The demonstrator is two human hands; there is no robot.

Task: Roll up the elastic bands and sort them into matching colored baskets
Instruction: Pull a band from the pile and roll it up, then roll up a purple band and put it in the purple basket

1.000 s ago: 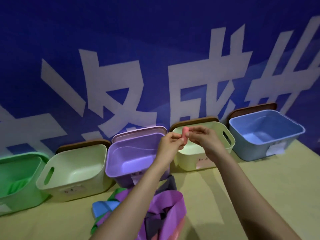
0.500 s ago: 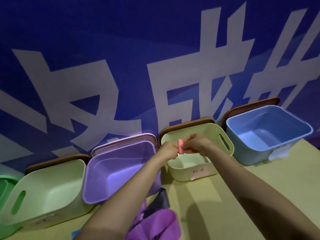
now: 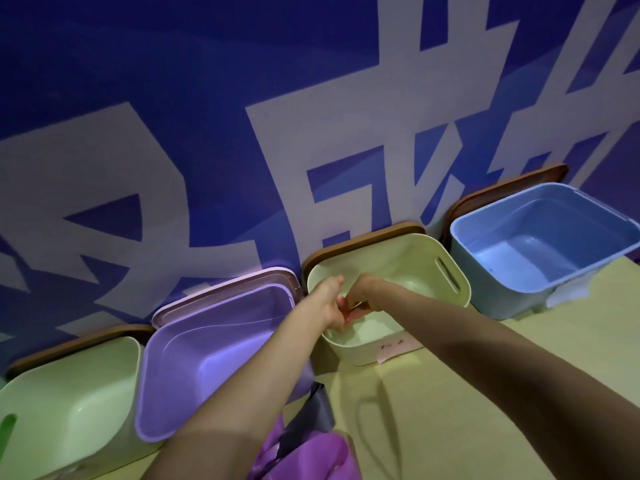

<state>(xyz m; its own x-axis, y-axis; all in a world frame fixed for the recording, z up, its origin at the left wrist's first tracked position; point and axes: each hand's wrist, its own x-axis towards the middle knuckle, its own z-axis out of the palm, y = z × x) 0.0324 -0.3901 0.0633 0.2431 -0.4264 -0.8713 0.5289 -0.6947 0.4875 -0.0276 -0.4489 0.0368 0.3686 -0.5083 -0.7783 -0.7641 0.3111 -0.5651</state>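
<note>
We judge the task to be at an early stage. The left hand (image 3: pixel 329 303) and the right hand (image 3: pixel 365 294) meet over the cream basket (image 3: pixel 356 355), which stands at the back edge of the tabletop (image 3: pixel 485 410). Between them they hold the pink band (image 3: pixel 344 308), rolled into a small tight cylinder. The fingers (image 3: pixel 356 303) of both hands are curled in and pinch the roll from either side, so little of it shows. It hangs just above the basket floor and is not yet let go. The small pink label (image 3: pixel 398 348) on the front wall suggests to us that this is the place for pink.

Nothing seems sorted yet: the purple basket (image 3: pixel 207 358), the blue basket (image 3: pixel 540 237) and the pale green basket (image 3: pixel 69 393) all show bare floors. At the near edge of the tabletop a loose heap waits, with a purple band (image 3: pixel 311 455) and a dark grey band (image 3: pixel 311 417) lying flat and unrolled, so most of the rolling and sorting is left.

The baskets are smooth moulded plastic, squarish with rounded corners, and the cream one has a slot handle in its side. Brown lids (image 3: pixel 363 237) lean behind them against a blue banner (image 3: pixel 173 81). The bands look thin, soft and stretchy, and they fold limply where they lie
</note>
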